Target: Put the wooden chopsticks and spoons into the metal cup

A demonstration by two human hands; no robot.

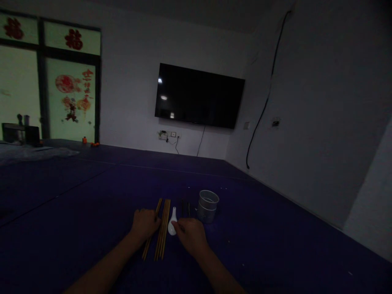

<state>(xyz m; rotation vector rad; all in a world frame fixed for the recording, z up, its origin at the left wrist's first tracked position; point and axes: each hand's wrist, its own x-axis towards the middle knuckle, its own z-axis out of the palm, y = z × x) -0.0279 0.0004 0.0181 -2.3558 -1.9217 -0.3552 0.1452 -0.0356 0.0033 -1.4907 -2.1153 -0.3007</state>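
My left hand (145,223) is closed around a pair of wooden chopsticks (147,247), which slant along the purple surface. Just right of it lies a bundle of several more chopsticks (163,232), side by side. A white soup spoon (172,228) rests with its handle pointing away from me. My right hand (192,233) has curled fingers, with thumb and fingertip at the right edge of the spoon's bowl. Beyond that hand, two thin dark utensils (185,208) stick out; their near ends are hidden. A grey metal-looking cylindrical holder (207,207) stands upright behind my right hand.
The purple surface (122,179) stretches to the walls, with small pale bits scattered on it. A television (200,96) hangs on the far wall, and a black cable (263,110) runs down the right wall. At far left are a dark box (20,132) and small orange objects (85,140).
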